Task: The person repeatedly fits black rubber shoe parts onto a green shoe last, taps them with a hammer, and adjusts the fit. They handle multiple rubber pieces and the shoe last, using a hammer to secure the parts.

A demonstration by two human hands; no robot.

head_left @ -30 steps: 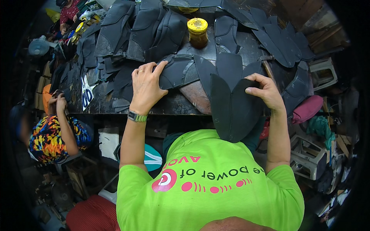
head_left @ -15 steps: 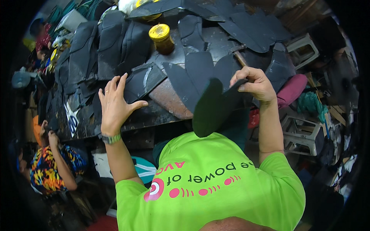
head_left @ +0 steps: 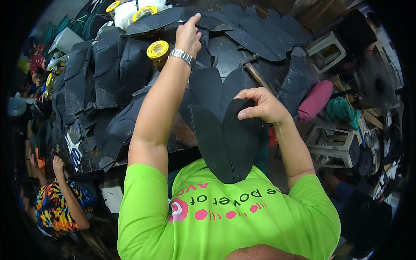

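Observation:
A black heart-shaped panel (head_left: 222,143) with a seam down its middle hangs in front of my chest. My right hand (head_left: 265,106) pinches its upper right lobe between thumb and fingers. Stretched toward the far side of the bench, my left hand (head_left: 189,37) has its index finger extended and the others loosely bent, with nothing visible in it. It is over a long curved black piece (head_left: 160,21); whether it touches that piece I cannot tell. Another two-lobed black panel (head_left: 206,80) lies on the bench behind the held one, partly covered by it.
A yellow-lidded jar (head_left: 157,51) stands left of my left forearm, beside stacked black pieces (head_left: 108,69). A hammer (head_left: 256,73) lies beyond my right hand. Off the bench's right side are a maroon roll (head_left: 315,100) and grey plastic stools (head_left: 331,145). Another person (head_left: 63,199) sits at left.
My left hand has gone from above the near bench to the far pieces. The panel in my right hand has turned from edge-on to spread flat toward me. The view has shifted slightly.

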